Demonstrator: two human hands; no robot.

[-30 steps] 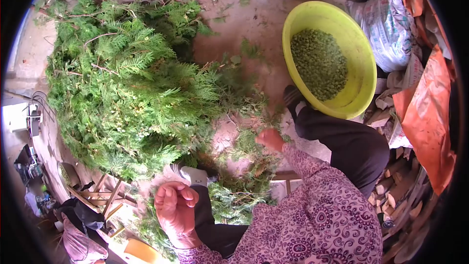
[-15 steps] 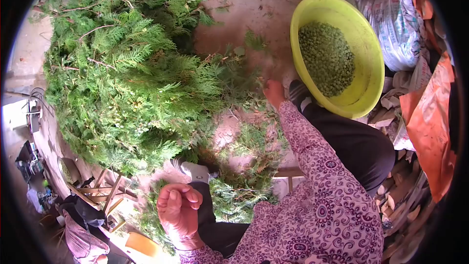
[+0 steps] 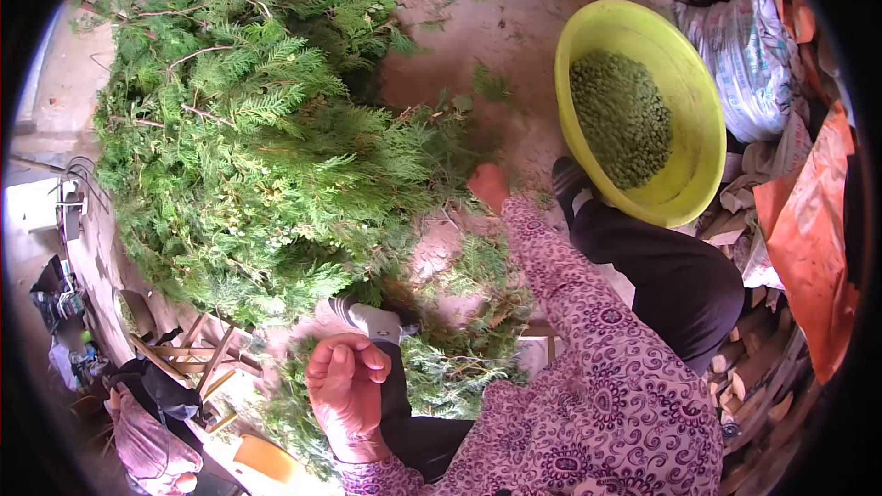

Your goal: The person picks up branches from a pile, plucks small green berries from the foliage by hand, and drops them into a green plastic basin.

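Note:
My left hand (image 3: pixel 347 395) is raised in front of my lap, palm turned up. Its fingers and thumb curl in, and whatever they may enclose is hidden. Stretched forward, my right hand (image 3: pixel 490 186) is low at the right edge of a big heap of green conifer branches (image 3: pixel 276 156). It looks closed and compact; its fingertips are too small and blurred to show what is in them. To its right, a yellow oval basin (image 3: pixel 694 165) tilts beside my knee, with a mass of small green cones (image 3: pixel 620 119) inside.
A white woven sack (image 3: pixel 749 73) and an orange sheet (image 3: pixel 808 239) flank the basin. Loose sprigs (image 3: pixel 459 358) lie around my feet. A wooden frame (image 3: pixel 197 358), a yellow-orange container (image 3: pixel 266 459) and another person's sleeve (image 3: pixel 142 432) are at lower left.
My right hand has moved left, away from the basin and towards the branch heap. The left hand keeps its curled shape. The view has shifted slightly.

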